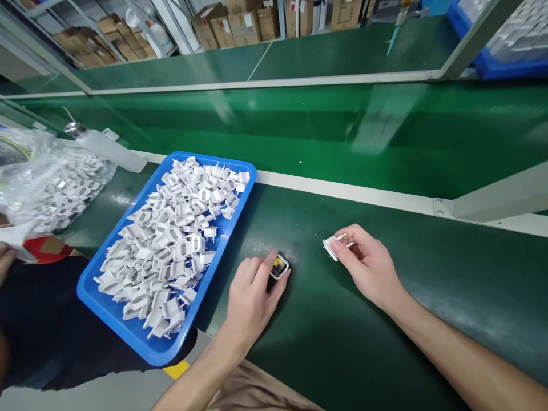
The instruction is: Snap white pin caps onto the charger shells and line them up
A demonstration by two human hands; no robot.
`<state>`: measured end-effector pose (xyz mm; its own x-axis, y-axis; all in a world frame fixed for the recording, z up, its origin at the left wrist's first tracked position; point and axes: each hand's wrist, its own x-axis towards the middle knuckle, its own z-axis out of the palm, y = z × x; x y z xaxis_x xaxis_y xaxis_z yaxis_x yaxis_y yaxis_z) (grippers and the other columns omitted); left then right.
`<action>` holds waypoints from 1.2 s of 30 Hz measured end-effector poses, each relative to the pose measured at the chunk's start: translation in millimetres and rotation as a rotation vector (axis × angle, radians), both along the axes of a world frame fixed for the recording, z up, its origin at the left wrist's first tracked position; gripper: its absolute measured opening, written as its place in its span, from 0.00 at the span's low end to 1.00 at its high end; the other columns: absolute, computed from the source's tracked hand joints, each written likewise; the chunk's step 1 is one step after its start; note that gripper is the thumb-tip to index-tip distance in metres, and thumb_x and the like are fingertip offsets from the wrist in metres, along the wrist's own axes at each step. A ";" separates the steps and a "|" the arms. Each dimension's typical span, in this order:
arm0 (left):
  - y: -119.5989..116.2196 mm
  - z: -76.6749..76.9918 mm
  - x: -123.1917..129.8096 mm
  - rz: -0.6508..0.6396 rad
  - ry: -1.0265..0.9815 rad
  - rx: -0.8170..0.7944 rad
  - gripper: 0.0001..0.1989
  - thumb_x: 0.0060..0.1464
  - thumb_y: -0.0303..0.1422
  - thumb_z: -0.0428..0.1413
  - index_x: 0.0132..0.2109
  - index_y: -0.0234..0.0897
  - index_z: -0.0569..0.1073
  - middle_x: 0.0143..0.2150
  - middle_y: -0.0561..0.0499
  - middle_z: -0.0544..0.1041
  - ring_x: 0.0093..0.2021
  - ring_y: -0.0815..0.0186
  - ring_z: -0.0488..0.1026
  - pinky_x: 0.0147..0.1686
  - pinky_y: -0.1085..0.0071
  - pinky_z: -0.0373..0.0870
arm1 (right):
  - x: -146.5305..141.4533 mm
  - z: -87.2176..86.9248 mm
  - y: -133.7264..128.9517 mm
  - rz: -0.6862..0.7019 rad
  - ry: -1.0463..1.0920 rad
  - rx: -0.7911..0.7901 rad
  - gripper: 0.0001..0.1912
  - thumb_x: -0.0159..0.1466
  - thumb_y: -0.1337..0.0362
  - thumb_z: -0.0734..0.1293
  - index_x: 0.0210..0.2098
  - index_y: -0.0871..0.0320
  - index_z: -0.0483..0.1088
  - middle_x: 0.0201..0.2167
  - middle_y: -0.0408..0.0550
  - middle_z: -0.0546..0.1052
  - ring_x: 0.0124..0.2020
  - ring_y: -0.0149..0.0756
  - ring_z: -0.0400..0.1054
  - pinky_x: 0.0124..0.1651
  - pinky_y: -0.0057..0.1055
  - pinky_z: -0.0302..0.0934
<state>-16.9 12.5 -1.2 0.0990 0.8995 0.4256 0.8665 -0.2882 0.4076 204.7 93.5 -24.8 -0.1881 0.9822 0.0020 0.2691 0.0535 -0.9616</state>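
The person's left hand point(250, 302) was closed over a small dark charger housing with a pale rim and yellow interior point(279, 266), its fingertips pressing the piece onto a glossy green rubber conveyor belt point(342, 337), seemingly to steady it. The right hand point(363, 261) pinched a white plastic plug insert with two slim prongs point(335, 247) between thumb and fingers, well apart from the left hand. Just beside the left hand sat a shallow bright-blue plastic tray point(122, 334), angled across the belt, probably to keep its heap of matte white, blocky plug inserts point(171, 240) within easy reach. Further left sagged a crinkled clear plastic bag point(47, 188) of similar white pieces. At the frame's left edge, a co-worker's hand point(5, 257) was near a white piece. A cream metal rail point(342, 191) edged the belt's far side.
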 end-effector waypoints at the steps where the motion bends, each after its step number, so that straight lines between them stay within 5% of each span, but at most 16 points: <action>1: -0.6 -0.5 -1.7 0.039 -0.022 -0.008 0.18 0.62 0.30 0.62 0.58 0.41 0.72 0.44 0.47 0.81 0.42 0.60 0.80 0.43 0.65 0.77 | 0.0 0.1 0.2 0.004 -0.003 -0.001 0.17 0.69 0.48 0.66 0.32 0.55 0.68 0.24 0.41 0.71 0.23 0.30 0.61 0.26 0.27 0.54; 4: -0.9 -4.2 -5.2 0.146 -0.068 0.034 0.23 0.59 0.30 0.64 0.60 0.43 0.71 0.51 0.45 0.79 0.49 0.55 0.79 0.48 0.59 0.77 | 0.1 -0.2 1.0 0.010 -0.009 -0.004 0.17 0.69 0.49 0.66 0.32 0.55 0.68 0.24 0.41 0.71 0.23 0.30 0.60 0.26 0.27 0.54; 8: 5.0 -5.3 -3.7 0.033 -0.122 -0.071 0.12 0.61 0.31 0.63 0.51 0.42 0.75 0.39 0.50 0.80 0.39 0.62 0.79 0.40 0.66 0.76 | 0.0 -0.9 2.0 0.022 -0.004 -0.013 0.16 0.69 0.50 0.66 0.32 0.55 0.68 0.24 0.41 0.71 0.23 0.30 0.60 0.25 0.27 0.53; 12: 8.4 15.2 -2.8 0.249 -0.681 -0.232 0.19 0.58 0.38 0.66 0.56 0.43 0.75 0.45 0.49 0.79 0.43 0.63 0.78 0.41 0.69 0.77 | 0.5 -0.9 2.5 0.021 -0.001 -0.009 0.16 0.69 0.51 0.67 0.32 0.55 0.68 0.24 0.41 0.72 0.23 0.30 0.61 0.26 0.27 0.54; 16: 11.6 25.0 -3.1 0.170 -1.234 -0.520 0.20 0.60 0.45 0.63 0.54 0.38 0.78 0.33 0.51 0.76 0.30 0.67 0.74 0.27 0.74 0.73 | 1.5 -0.4 2.2 0.029 -0.011 -0.016 0.16 0.69 0.50 0.66 0.32 0.55 0.69 0.24 0.41 0.72 0.22 0.30 0.61 0.25 0.27 0.54; 20: 13.3 16.8 -0.5 0.125 -1.487 -0.690 0.21 0.62 0.47 0.61 0.52 0.33 0.79 0.28 0.51 0.75 0.23 0.72 0.69 0.21 0.76 0.68 | 1.3 -1.0 1.8 0.026 -0.023 -0.009 0.16 0.69 0.50 0.66 0.32 0.54 0.70 0.24 0.42 0.73 0.23 0.31 0.63 0.25 0.27 0.56; 27: 10.7 15.1 8.8 0.144 -1.736 -0.895 0.25 0.60 0.53 0.61 0.46 0.32 0.79 0.22 0.52 0.73 0.18 0.74 0.66 0.16 0.82 0.62 | 0.9 -2.8 2.1 0.028 -0.042 -0.006 0.16 0.68 0.49 0.66 0.32 0.53 0.70 0.23 0.41 0.73 0.22 0.32 0.64 0.24 0.27 0.57; 36: 7.4 16.8 16.9 0.147 -1.760 -0.982 0.27 0.59 0.56 0.59 0.45 0.33 0.78 0.19 0.55 0.70 0.14 0.76 0.60 0.13 0.81 0.57 | 1.1 -3.5 3.2 0.033 -0.046 -0.012 0.15 0.68 0.50 0.66 0.32 0.53 0.70 0.23 0.41 0.73 0.22 0.31 0.64 0.24 0.27 0.56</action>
<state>0.0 19.9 15.7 0.1224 0.8022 -0.5843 -0.5798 0.5356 0.6140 205.8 96.8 -28.2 -0.2200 0.9753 -0.0193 0.3111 0.0514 -0.9490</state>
